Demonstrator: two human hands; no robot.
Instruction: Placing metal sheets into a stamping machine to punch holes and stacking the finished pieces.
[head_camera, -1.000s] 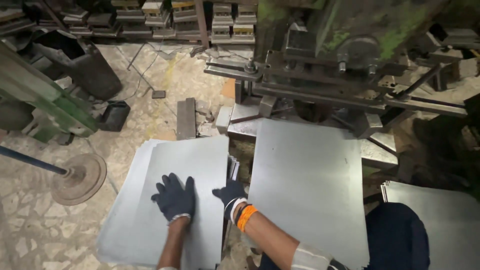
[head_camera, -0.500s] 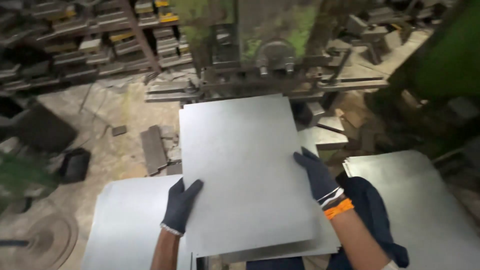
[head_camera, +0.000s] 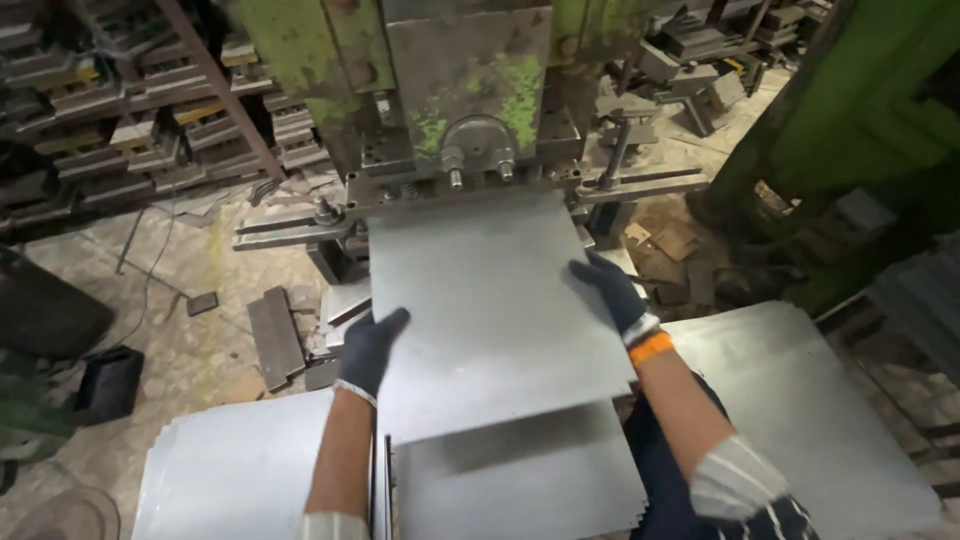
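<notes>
A stack of flat grey metal sheets (head_camera: 240, 470) lies at the near left. Just right of it, the left hand (head_camera: 372, 345), in a dark glove, has its fingers clamped on the left edge of a large rectangular grey metal sheet (head_camera: 490, 310). The sheet's far edge sits under the green, worn press machine (head_camera: 450, 90). The right hand (head_camera: 610, 290), also gloved, grips the sheet's right edge. Another grey sheet pile (head_camera: 810, 420) lies near right.

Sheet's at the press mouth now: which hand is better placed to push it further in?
Probably the right hand: it grips the sheet edge higher up, nearer the press. The left hand holds the opposite edge lower, better suited to steadying.
</notes>
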